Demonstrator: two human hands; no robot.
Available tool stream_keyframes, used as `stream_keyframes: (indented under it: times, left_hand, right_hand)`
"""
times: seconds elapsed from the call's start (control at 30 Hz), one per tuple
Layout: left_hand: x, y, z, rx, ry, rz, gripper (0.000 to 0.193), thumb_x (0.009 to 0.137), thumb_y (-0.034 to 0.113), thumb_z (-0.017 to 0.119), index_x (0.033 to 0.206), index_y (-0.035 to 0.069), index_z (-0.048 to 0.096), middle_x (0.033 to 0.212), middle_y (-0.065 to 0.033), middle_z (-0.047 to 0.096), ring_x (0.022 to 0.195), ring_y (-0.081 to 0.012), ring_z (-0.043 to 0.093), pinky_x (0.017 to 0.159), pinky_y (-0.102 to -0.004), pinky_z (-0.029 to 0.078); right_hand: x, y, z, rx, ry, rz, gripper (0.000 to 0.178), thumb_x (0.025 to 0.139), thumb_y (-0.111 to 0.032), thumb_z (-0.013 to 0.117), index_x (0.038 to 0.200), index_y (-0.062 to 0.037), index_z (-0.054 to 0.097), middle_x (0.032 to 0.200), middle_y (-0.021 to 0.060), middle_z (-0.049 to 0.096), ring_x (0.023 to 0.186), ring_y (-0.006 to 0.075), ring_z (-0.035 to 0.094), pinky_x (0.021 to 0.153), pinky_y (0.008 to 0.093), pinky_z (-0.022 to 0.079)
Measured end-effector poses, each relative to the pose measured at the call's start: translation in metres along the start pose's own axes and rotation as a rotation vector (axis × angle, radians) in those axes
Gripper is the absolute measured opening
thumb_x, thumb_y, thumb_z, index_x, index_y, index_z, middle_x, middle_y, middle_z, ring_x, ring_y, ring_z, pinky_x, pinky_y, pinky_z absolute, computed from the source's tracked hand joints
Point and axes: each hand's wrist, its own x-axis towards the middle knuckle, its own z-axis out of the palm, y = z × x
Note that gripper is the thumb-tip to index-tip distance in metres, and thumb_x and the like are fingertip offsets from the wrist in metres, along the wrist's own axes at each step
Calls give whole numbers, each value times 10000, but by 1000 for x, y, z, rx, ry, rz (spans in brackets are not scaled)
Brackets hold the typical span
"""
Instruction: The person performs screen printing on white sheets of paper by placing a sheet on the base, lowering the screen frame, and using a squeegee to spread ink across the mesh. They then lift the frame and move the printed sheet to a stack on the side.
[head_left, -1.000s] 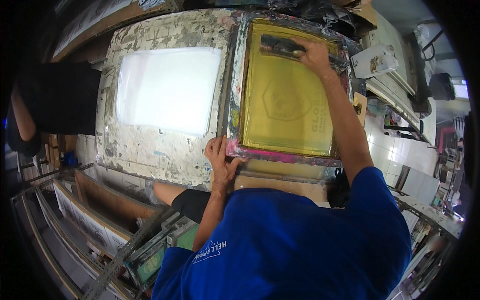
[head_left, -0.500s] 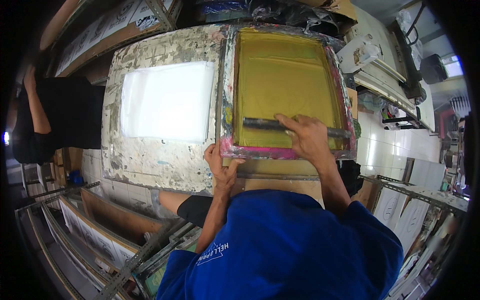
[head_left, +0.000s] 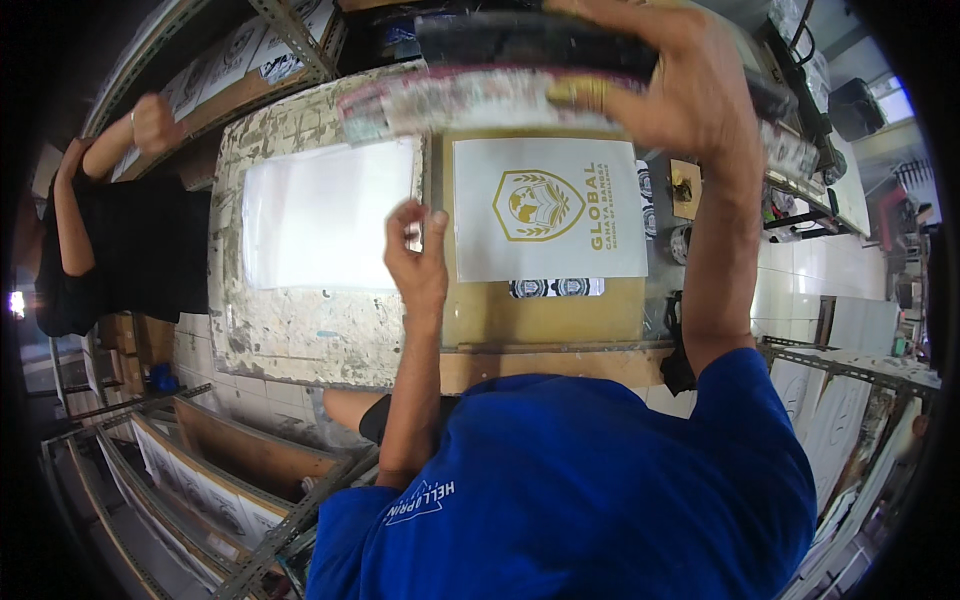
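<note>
My right hand (head_left: 690,95) reaches up and grips the near edge of the screen printing frame (head_left: 470,100), which is tilted up at the far side. Its wood is smeared with white and pink ink; frame and hand are blurred by motion. Under it, a white sheet (head_left: 620,165) bearing a gold shield emblem and gold lettering lies on the tan printing base (head_left: 560,325). My left hand (head_left: 418,260) hovers at the right edge of the white paper stack (head_left: 315,220), fingers half curled and apart, with nothing visible between them. The squeegee cannot be made out clearly.
The paint-stained board (head_left: 275,340) carries the paper stack. Black-and-white printed pieces (head_left: 557,288) show beneath the printed sheet. At left stands another person in black (head_left: 130,235), one hand raised. Metal shelving (head_left: 260,530) with boards is at lower left, and another rack (head_left: 840,420) at right.
The screen frame has swung up and away, uncovering the printed sheet. My right hand has gone from the squeegee to the frame's edge. My left hand has left the frame for the paper stack.
</note>
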Motion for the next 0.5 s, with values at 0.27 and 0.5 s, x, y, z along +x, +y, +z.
stream_keyframes:
  times: [0.27, 0.5]
  left_hand:
    - [-75, -99, 23, 853, -141, 35, 379, 839, 275, 838, 974, -22, 644, 1075, -208, 650, 1008, -327, 630, 817, -449, 501]
    - [-68, -43, 47, 234, -164, -200, 342, 884, 55, 758, 1144, -18, 548, 697, -133, 665, 578, -198, 603, 561, -334, 460]
  right_hand:
    - [48, 17, -11, 90, -90, 271, 582, 678, -393, 876, 1077, 18, 774, 968, 194, 778, 806, 307, 738, 769, 370, 575]
    - [52, 18, -15, 87, -96, 300, 570, 697, -414, 883, 1088, -10, 787, 967, 169, 786, 834, 277, 738, 791, 361, 573]
